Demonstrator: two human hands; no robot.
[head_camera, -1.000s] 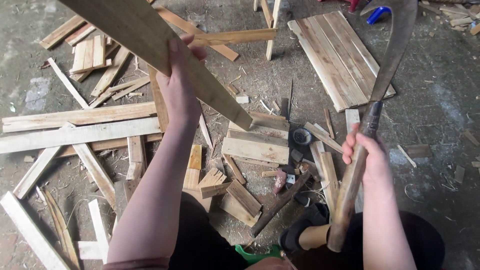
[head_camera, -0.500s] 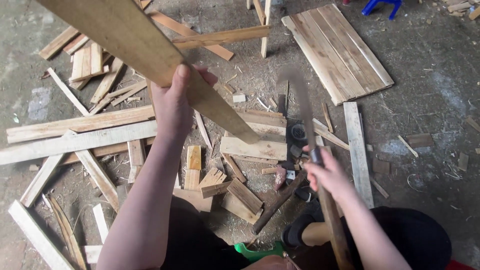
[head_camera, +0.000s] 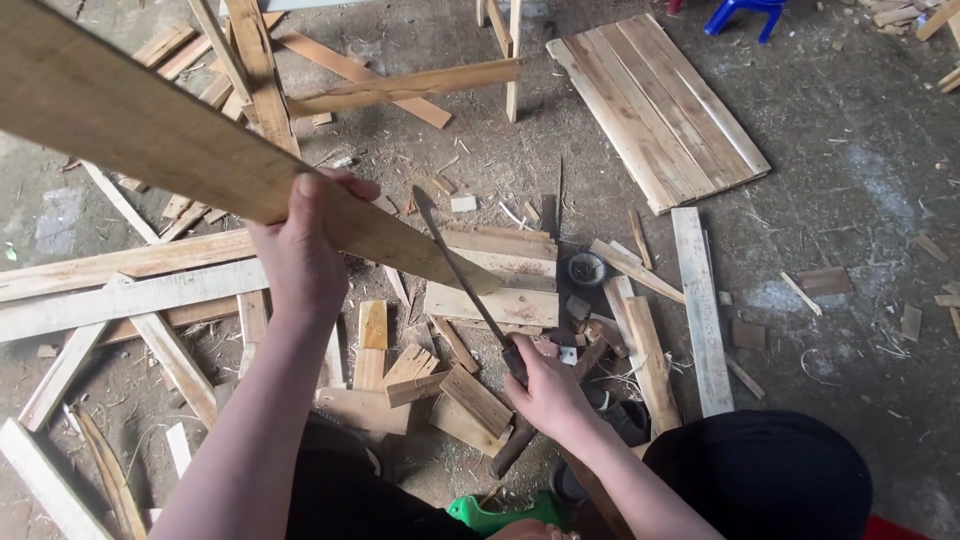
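- Grey concrete floor (head_camera: 860, 180) filled the frame, dusty and littered with chips and wood offcuts; seen from above.
- Left hand (head_camera: 300, 250), centre left, was wrapped around the edge of a long wooden plank (head_camera: 180, 150); fingers closed tight over the board, thumb on the upper face.
- Plank ran from the upper left corner down towards the frame centre, held off the floor and tilted; its lower end tapered to a point near the blade.
- Right hand (head_camera: 545, 390), lower centre, was closed in a fist on the handle of a long knife (head_camera: 465, 275); dark handle end stuck out below the fist.
- Blade ran up and left from the fist; its edge lay against the plank's tapered lower end, touching it or just beside it; contact not certain.
- Panel of joined slats (head_camera: 655, 100) lay flat at upper right, well apart from both hands.
- Single pale board (head_camera: 700, 310) lay right of centre, near the right hand.
- Short blocks (head_camera: 470, 395) were piled just left of the right hand; longer battens (head_camera: 130, 280) lay crossed at left.
- Small round dark tin (head_camera: 585, 268) sat among the scraps, centre.
- Blue plastic stool (head_camera: 745, 12) partly visible at top edge; green object (head_camera: 500, 515) at bottom edge, kind not clear.
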